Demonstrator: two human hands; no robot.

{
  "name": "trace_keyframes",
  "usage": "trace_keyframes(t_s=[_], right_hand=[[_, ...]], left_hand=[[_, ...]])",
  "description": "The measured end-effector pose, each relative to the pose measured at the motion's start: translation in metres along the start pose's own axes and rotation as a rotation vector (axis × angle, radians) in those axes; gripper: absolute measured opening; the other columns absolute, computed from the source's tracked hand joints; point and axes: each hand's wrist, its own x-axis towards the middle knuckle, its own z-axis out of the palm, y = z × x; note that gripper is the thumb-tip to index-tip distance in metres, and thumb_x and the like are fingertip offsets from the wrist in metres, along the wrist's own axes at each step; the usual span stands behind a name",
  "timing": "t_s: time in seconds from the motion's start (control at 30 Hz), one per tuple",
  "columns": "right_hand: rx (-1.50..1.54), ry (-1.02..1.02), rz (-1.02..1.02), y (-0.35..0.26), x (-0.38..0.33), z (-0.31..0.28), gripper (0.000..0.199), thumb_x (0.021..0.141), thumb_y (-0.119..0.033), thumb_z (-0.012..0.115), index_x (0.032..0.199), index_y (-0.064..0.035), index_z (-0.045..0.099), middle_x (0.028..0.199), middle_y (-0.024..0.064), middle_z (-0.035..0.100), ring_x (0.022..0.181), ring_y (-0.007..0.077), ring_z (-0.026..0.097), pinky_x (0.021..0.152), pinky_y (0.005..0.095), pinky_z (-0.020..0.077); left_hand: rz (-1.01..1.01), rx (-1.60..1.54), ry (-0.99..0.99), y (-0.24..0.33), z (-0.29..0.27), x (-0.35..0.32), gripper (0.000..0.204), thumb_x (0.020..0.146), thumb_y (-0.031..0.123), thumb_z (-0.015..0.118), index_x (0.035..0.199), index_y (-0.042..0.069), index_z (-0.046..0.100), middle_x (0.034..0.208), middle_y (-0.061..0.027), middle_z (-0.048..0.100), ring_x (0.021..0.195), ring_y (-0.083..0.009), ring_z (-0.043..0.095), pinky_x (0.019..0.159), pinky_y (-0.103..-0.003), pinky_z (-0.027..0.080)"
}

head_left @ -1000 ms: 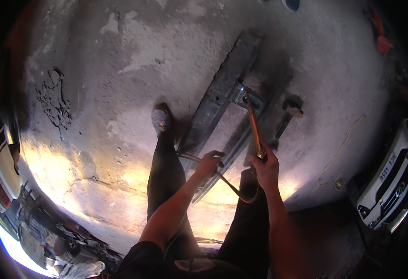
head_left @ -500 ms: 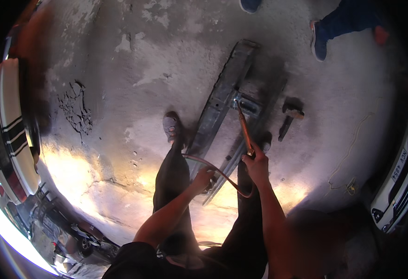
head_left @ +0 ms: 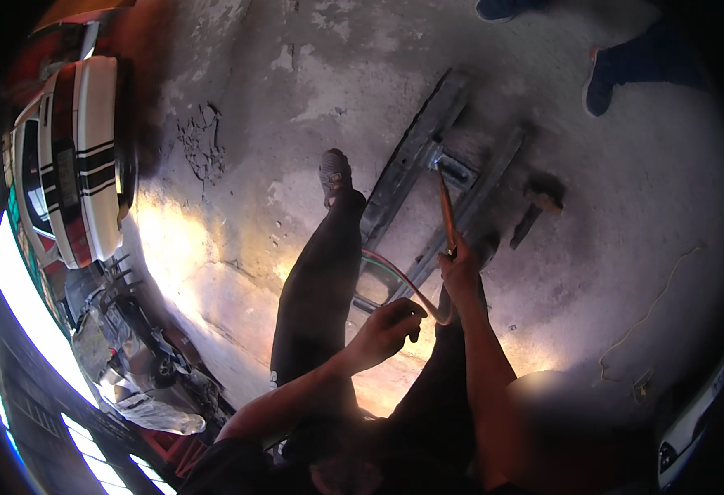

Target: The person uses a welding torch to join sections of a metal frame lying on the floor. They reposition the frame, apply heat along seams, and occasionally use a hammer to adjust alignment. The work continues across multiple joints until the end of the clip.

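My right hand [head_left: 461,268] is closed round the handle of a copper-coloured gas torch [head_left: 447,210]. A hose [head_left: 416,289] hangs in a loop from the torch's lower end. Pale bluish light shows at the tip, close to a short box-like cross piece [head_left: 458,171]. This piece joins the long grey metal rail [head_left: 416,157] on the left to a second rail [head_left: 498,169] on the right, all lying on the floor. Left of the hose loop is my left hand [head_left: 387,330], its fingers curled. Whatever sits in those fingers is too dark to make out.
A hammer [head_left: 531,223] lies right of the rails. Another person's shoe [head_left: 600,87] stands at the far right. Broken floor [head_left: 203,140] and a striped white car [head_left: 94,165] are on the left. A thin cord [head_left: 651,318] lies on the right.
My view has swung, so the scene sits further right. My left hand has drawn back toward me and come nearer the hose loop. The torch tip remains at the cross piece.
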Motion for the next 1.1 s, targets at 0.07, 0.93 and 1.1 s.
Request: trace_keyframes(t_s=[0.07, 0.93, 1.1], right_hand=[[-0.02, -0.001, 0.026, -0.003, -0.003, 0.0, 0.067, 0.081, -0.006, 0.061, 0.146, -0.017, 0.05, 0.087, 0.0221, 0.066, 0.08, 0.0376, 0.069, 0.071, 0.0455, 0.0543], [-0.302, 0.073, 0.236, -0.076, 0.043, 0.051, 0.054, 0.09, -0.004, 0.062, 0.142, -0.0118, 0.053, 0.095, 0.0198, 0.062, 0.091, 0.0361, 0.064, 0.077, 0.0457, 0.0514], [-0.276, 0.05, 0.266, -0.085, 0.049, 0.047, 0.053, 0.091, -0.007, 0.061, 0.143, -0.0113, 0.052, 0.101, 0.0217, 0.061, 0.095, 0.0394, 0.064, 0.081, 0.0469, 0.0517]], left_hand=[[0.087, 0.148, 0.02, 0.003, -0.001, 0.019, 0.019, 0.099, 0.015, 0.057, 0.107, 0.0, 0.064, 0.078, -0.0027, 0.063, 0.065, -0.006, 0.052, 0.057, -0.024, 0.041], [-0.341, -0.03, 0.035, -0.037, -0.09, 0.29, 0.044, 0.095, 0.037, 0.064, 0.087, -0.006, 0.068, 0.056, -0.0074, 0.057, 0.035, -0.0145, 0.049, 0.033, -0.031, 0.036], [-0.363, 0.033, -0.032, -0.03, -0.095, 0.295, 0.041, 0.097, 0.036, 0.062, 0.094, -0.004, 0.071, 0.065, -0.0056, 0.062, 0.045, -0.0088, 0.051, 0.04, -0.028, 0.036]])
